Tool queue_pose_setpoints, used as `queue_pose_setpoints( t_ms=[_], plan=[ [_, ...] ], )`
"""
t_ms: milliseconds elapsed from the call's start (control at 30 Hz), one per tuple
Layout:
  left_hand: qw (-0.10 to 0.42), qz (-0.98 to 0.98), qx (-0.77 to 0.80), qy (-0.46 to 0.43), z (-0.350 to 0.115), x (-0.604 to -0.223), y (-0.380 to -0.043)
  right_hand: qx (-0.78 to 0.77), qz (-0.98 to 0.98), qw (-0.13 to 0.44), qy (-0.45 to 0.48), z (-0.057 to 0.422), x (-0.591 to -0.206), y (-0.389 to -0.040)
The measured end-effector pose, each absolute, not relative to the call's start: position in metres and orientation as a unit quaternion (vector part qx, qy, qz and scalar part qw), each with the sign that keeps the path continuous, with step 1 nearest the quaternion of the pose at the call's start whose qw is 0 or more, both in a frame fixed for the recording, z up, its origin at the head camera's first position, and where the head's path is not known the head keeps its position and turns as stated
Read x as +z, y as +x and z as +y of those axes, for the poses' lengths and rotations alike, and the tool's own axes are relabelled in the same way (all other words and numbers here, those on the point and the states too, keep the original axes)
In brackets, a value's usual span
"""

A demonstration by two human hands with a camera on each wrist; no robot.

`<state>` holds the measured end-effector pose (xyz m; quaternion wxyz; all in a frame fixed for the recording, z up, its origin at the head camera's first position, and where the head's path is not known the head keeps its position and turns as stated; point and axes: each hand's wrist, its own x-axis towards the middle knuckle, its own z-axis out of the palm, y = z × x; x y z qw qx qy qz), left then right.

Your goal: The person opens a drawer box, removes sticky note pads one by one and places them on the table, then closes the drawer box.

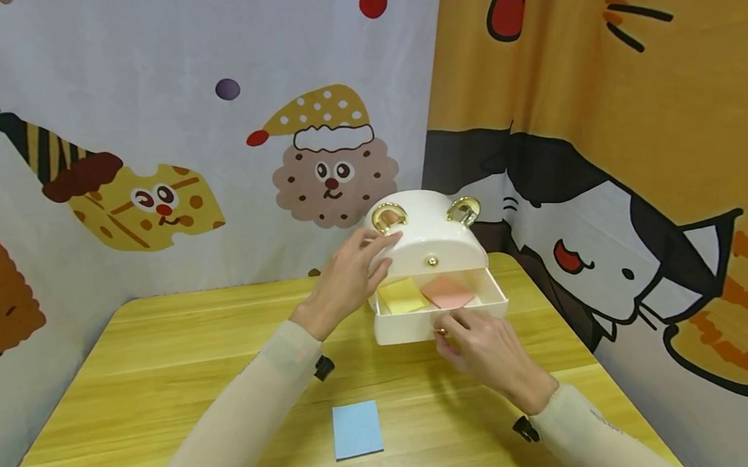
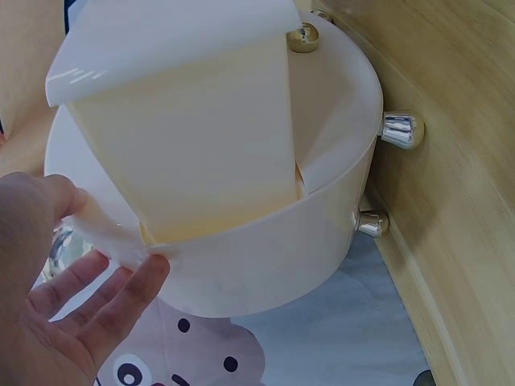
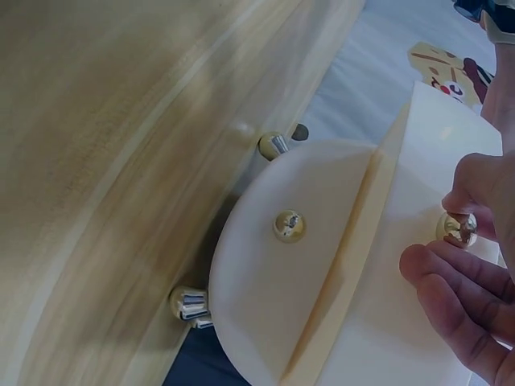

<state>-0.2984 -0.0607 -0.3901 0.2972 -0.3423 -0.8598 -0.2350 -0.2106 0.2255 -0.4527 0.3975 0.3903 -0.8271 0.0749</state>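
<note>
A white rounded storage box (image 1: pixel 424 222) with gold ears stands at the far end of the table. Its middle drawer (image 1: pixel 408 327) is pulled out, with a yellow sticky note (image 1: pixel 402 296) and a pink sticky note (image 1: pixel 447 292) inside. My left hand (image 1: pixel 346 274) rests against the box's left side, thumb toward the front edge and fingers spread along the curved wall (image 2: pixel 257 273). My right hand (image 1: pixel 486 345) pinches the gold drawer knob (image 3: pixel 456 229) between thumb and forefinger. Below the drawer, a lower front panel (image 3: pixel 265 273) carries another gold knob (image 3: pixel 290 226).
A blue sticky note pad (image 1: pixel 357 430) lies on the wooden table (image 1: pixel 228 391), nearer to me. Gold feet (image 3: pixel 189 303) hold the box off the tabletop. Behind the table hangs a cartoon-printed curtain (image 1: pixel 168 52), and an orange one (image 1: pixel 600 84) is at the right.
</note>
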Motion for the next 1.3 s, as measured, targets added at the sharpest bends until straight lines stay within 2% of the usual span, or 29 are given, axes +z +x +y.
queue_pose_setpoints(
  t_ms=[1300],
  plan=[
    [0.299, -0.858, -0.246, -0.337, -0.059, -0.390, -0.298, 0.072, -0.821, 0.398, 0.403, 0.231, -0.455, -0.186]
  ],
)
